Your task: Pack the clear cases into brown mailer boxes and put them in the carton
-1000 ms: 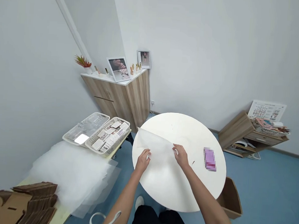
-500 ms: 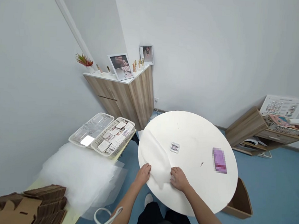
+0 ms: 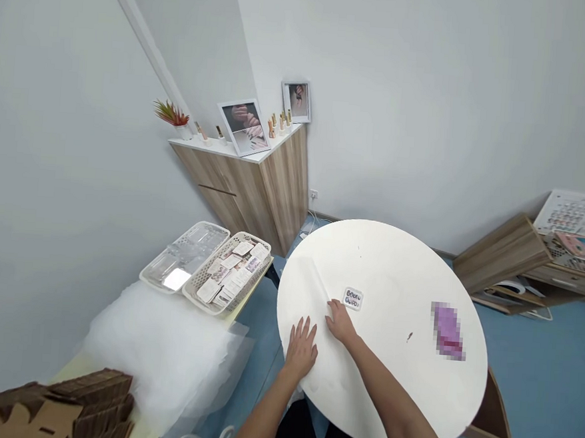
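Observation:
A thin white foam sheet (image 3: pixel 301 290) lies on the left part of the round white table (image 3: pixel 409 267). Flat on the sheet, with its fingers spread, rests my left hand (image 3: pixel 302 350). My right hand (image 3: pixel 341 322) has its fingers bent around the sheet's right edge, which looks slightly raised there. Just beyond those fingertips is a small clear case (image 3: pixel 353 298) with two rows of dark, nail-like pieces. Farther right on the table lies a pixelated purple item (image 3: pixel 448 330). A small dark scrap (image 3: pixel 409 336) sits between the case and that item.
To the left, a side table carries a stack of translucent foam sheets (image 3: pixel 163 343), folded brown cardboard (image 3: pixel 79 404), a basket of cards (image 3: pixel 228 274) and a basket with clear plastic (image 3: pixel 184 258). A wooden cabinet (image 3: pixel 244 189) stands behind. An open cardboard box (image 3: pixel 492 413) is at the lower right.
My left hand has gone from gripping the sheet's near edge to lying flat on it. My right hand has moved up along the edge toward the case. The sheet lies flatter.

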`<control>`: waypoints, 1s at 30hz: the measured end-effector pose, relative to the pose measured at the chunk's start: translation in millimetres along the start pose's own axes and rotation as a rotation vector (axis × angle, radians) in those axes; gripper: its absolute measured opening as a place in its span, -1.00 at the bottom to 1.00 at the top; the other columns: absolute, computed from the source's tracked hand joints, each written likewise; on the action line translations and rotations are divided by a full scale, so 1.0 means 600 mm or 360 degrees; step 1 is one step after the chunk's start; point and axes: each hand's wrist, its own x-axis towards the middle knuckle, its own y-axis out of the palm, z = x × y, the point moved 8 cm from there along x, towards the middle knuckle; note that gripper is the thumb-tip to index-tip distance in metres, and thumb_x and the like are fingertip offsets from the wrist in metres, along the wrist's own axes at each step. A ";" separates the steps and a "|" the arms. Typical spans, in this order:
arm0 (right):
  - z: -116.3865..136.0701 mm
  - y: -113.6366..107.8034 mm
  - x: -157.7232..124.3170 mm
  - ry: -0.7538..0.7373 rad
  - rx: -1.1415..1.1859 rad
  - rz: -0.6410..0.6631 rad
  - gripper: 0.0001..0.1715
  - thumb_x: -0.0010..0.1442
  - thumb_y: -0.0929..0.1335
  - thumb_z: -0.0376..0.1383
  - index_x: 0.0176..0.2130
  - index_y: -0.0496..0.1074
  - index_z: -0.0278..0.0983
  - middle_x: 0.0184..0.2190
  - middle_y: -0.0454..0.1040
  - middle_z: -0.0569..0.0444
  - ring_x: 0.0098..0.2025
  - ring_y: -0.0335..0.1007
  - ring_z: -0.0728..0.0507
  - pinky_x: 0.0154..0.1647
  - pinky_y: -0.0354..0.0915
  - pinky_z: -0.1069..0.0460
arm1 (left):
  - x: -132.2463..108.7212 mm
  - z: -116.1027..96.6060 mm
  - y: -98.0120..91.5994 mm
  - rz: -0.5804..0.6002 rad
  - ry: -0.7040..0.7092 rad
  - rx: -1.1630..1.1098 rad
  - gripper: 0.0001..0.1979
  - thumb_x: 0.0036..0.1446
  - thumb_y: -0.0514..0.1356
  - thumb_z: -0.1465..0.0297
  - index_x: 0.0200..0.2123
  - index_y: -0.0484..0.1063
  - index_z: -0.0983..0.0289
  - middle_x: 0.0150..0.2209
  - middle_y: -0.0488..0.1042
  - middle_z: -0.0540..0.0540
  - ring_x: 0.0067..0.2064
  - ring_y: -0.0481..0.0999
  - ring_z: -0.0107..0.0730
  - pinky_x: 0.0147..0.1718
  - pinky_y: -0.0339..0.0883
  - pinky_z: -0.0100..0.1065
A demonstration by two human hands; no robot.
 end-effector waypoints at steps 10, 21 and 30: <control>0.088 0.051 0.034 -0.0113 0.0003 0.0043 -0.41 0.26 0.18 -0.33 0.25 0.22 -0.31 0.31 0.15 -0.16 0.32 0.04 -0.25 0.31 0.00 -0.21 | -0.098 0.064 0.018 -0.0125 -0.0154 0.0276 -0.41 0.27 -0.01 0.22 0.35 -0.03 0.00 0.37 0.04 0.11 0.37 -0.02 0.07 0.27 -0.23 0.28; 0.045 0.073 0.036 -0.0103 -0.0288 0.0405 -0.28 0.27 0.19 -0.06 0.35 0.03 -0.14 0.39 -0.08 0.00 0.43 -0.39 -0.36 0.30 -0.55 -0.43 | -0.037 0.059 0.052 -0.0108 -0.0079 0.0257 -0.29 0.21 0.07 0.14 0.37 -0.07 0.12 0.38 -0.02 0.25 0.37 -0.03 0.09 0.26 -0.18 0.27; -0.174 -0.040 0.034 0.0500 -0.0476 0.0220 -0.11 0.10 0.31 -0.24 0.34 -0.03 -0.29 0.33 0.09 -0.16 0.36 -0.11 -0.34 0.31 -0.21 -0.30 | 0.027 0.056 0.087 0.0191 -0.0026 0.0239 0.05 -0.03 0.17 -0.16 0.39 -0.19 0.16 0.40 -0.20 0.30 0.39 -0.16 0.22 0.25 -0.24 0.27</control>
